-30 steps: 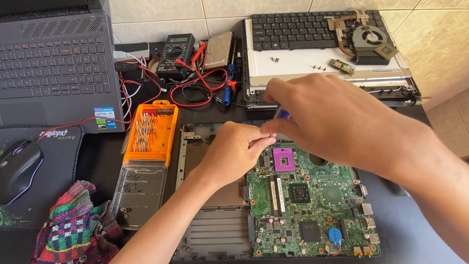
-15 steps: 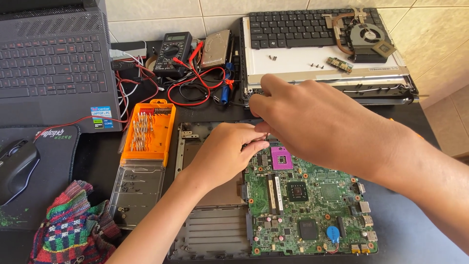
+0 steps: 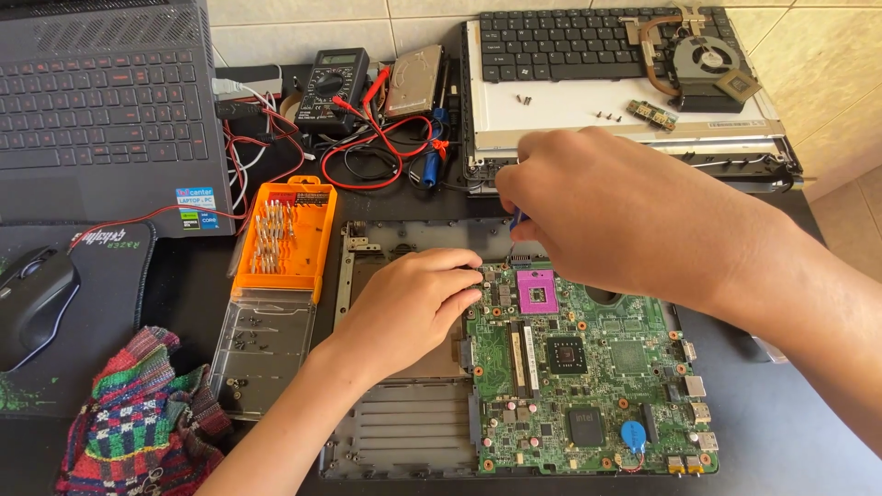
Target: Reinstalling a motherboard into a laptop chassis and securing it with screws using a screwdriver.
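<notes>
A green laptop motherboard (image 3: 588, 367) lies in a grey laptop base shell (image 3: 404, 432) in the middle of the dark table. My left hand (image 3: 413, 308) rests on the board's left top edge, fingers curled against it. My right hand (image 3: 616, 216) hovers over the board's top edge, closed around a small blue-handled screwdriver (image 3: 516, 220) whose tip points down at the board near the pink processor socket (image 3: 537, 292). Most of the screwdriver is hidden by the fingers.
An orange screwdriver-bit case (image 3: 283, 241) with its clear lid open sits left of the shell. Behind are a multimeter (image 3: 335, 84) with red leads, a hard drive (image 3: 413, 81), and a dismantled laptop top (image 3: 616, 83) with fan. A dark laptop (image 3: 101, 101), mouse (image 3: 32, 303) and woven cloth (image 3: 138, 413) lie left.
My right hand has shifted slightly left and lower with the screwdriver, toward the board's top edge. My left hand stays at the board's left top corner.
</notes>
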